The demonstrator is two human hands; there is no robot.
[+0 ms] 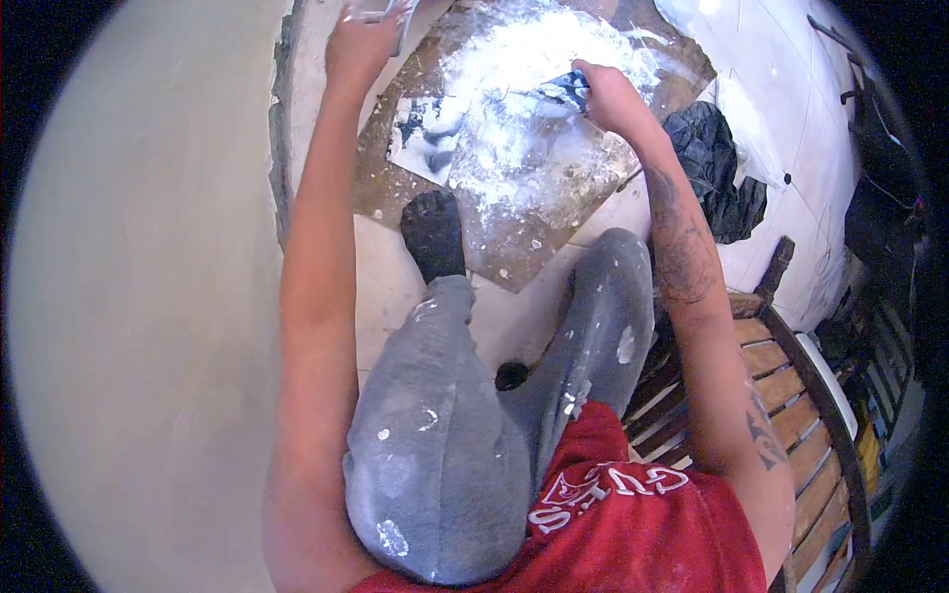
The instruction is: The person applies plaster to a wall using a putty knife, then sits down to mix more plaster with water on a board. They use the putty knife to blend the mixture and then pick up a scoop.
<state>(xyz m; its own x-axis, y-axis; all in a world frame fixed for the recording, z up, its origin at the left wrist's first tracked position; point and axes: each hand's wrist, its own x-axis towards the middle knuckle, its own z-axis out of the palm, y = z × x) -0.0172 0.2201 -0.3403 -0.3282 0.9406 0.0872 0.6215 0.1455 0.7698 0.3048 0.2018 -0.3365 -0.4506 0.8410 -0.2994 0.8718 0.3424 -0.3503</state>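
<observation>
At the top left, my left hand (358, 44) is closed on a pale, flat-edged tool (400, 28), close to the wall; its kind is hard to make out at the frame's edge. My right hand (615, 99) grips a flat, dark bluish blade-like tool (565, 91), held over white powder. That powder (534, 59) is spread thickly on a brown board (514, 247) lying on the floor. Left of the right hand, a white sheet with dark marks (425, 138) lies on the board. Glare washes out detail there.
A smooth beige wall (148, 296) runs along the left. A black plastic bag (717, 168) and a white bag (746, 124) lie on the tiled floor at right. A slatted wooden chair (801, 425) stands at lower right. My socked foot (432, 232) is by the board.
</observation>
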